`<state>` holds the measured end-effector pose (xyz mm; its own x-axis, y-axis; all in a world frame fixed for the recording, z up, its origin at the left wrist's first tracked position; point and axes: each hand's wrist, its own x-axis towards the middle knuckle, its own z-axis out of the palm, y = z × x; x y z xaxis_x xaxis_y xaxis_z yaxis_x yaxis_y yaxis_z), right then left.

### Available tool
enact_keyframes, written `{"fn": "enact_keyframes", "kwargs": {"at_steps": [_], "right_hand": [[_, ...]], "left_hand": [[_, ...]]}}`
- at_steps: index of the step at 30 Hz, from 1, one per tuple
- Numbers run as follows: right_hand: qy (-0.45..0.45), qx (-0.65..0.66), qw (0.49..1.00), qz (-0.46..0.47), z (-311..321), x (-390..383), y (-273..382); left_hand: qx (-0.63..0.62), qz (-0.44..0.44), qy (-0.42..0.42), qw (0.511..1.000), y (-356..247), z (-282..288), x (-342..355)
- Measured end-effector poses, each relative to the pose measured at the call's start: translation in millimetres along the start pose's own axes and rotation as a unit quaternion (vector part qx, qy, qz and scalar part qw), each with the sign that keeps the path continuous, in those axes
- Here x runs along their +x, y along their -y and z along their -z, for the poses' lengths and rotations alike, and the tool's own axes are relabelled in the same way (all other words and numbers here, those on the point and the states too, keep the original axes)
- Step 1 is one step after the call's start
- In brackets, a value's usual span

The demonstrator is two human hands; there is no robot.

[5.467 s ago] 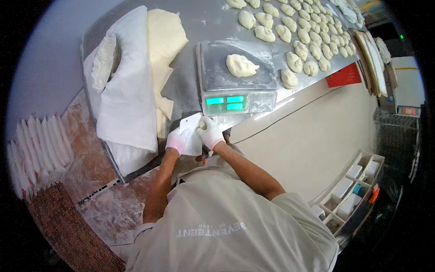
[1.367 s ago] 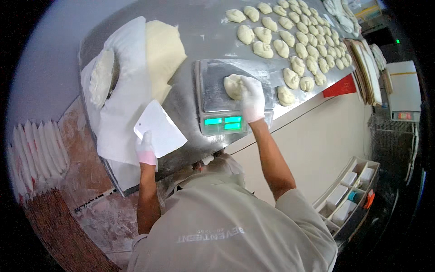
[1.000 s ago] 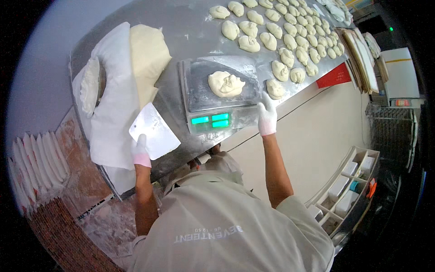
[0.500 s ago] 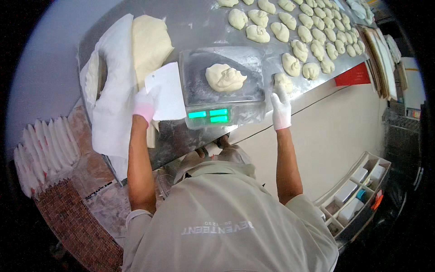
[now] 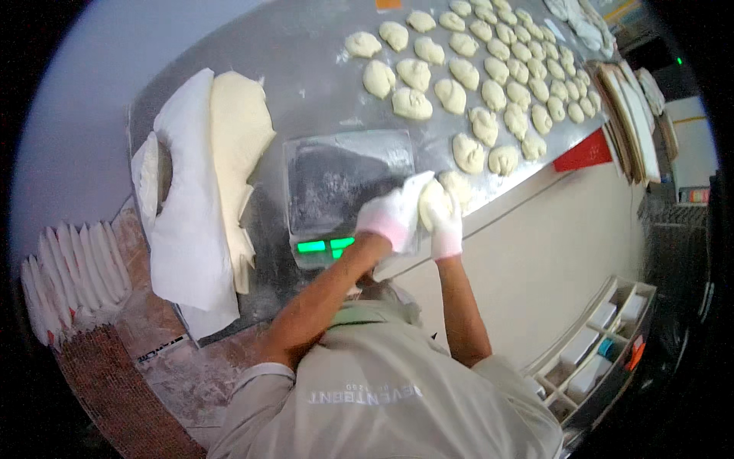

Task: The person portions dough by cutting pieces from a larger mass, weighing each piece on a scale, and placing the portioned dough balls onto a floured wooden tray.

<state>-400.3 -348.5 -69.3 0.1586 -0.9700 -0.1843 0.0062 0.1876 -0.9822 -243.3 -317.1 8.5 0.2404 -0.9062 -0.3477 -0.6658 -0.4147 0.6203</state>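
Note:
My left hand (image 5: 388,217), in a white glove with a pink cuff, grips a white flat dough scraper (image 5: 417,182) seen mostly edge-on. Pressed close beside it, my right hand (image 5: 446,226), gloved too, has its fingers round a pale dough piece (image 5: 430,205). The scraper's edge meets that piece or lies right against it; I cannot tell which. Just beyond my right fingers another dough piece (image 5: 456,186) rests on the table. A scale (image 5: 344,183) with a floury plate and a green-lit display stands left of my hands, partly covered by my left forearm.
Rows of dough pieces (image 5: 466,74) cover the far right of the metal table (image 5: 298,92). At left lies a large dough slab (image 5: 233,130) partly under white cloth (image 5: 183,222). A red object (image 5: 583,151) and upright boards (image 5: 628,115) border the right. A compartmented box (image 5: 592,344) stands lower right.
The dough piece has left the scale and is now at my right hand. My left hand with the scraper has crossed rightward over the scale. The view has shifted, so the table sits lower.

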Motion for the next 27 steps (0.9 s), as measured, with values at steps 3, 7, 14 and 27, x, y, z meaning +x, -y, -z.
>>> {"fn": "enact_keyframes", "kwargs": {"at_steps": [3, 7, 14, 27], "right_hand": [[0.024, 0.265, 0.964, -0.013, 10.7, 12.4, -5.0], [0.088, 0.329, 0.939, 0.037, -44.0, 58.0, 43.2], [0.159, 0.053, 0.969, 0.183, -198.5, 236.7, 116.2], [0.496, -0.27, 0.736, 0.373, -571.9, 28.2, 112.2]], "left_hand": [[-0.034, -0.087, -0.104, 0.99, 27.7, 35.3, -10.2], [-0.11, -0.09, -0.318, 0.937, 117.5, 107.1, -41.8], [-0.315, 0.157, -0.396, 0.848, 186.4, 161.0, -119.8], [-0.419, 0.159, -0.412, 0.794, 315.7, 217.0, -202.6]]}}
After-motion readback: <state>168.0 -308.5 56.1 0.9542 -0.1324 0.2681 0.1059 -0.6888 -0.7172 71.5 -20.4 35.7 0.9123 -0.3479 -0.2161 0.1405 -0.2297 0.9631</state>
